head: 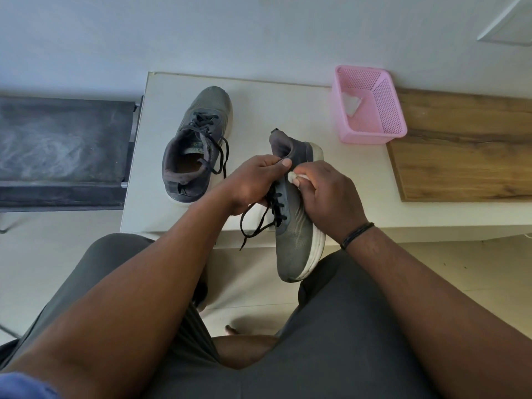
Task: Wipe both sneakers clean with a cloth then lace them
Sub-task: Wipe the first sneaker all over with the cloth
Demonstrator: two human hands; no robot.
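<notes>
cloth (294, 177) mostly hidden in rt grip | basket (371, 131) contents unclear

Bare strip of white table (149, 156) left of parked shoe (195, 142), easy way in there. Its loose lace (223, 156) trails toward left hand (253, 182), snag risk. Held shoe (296, 226) and right hand (331, 197) fill front middle. Pink basket (371, 131) blocks back right; wood board (466, 148) beyond it lies flat and open.

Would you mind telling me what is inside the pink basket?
The pink basket holds one crumpled white piece, perhaps cloth or paper, on its floor. Its near wall hides part of the bottom.
</notes>
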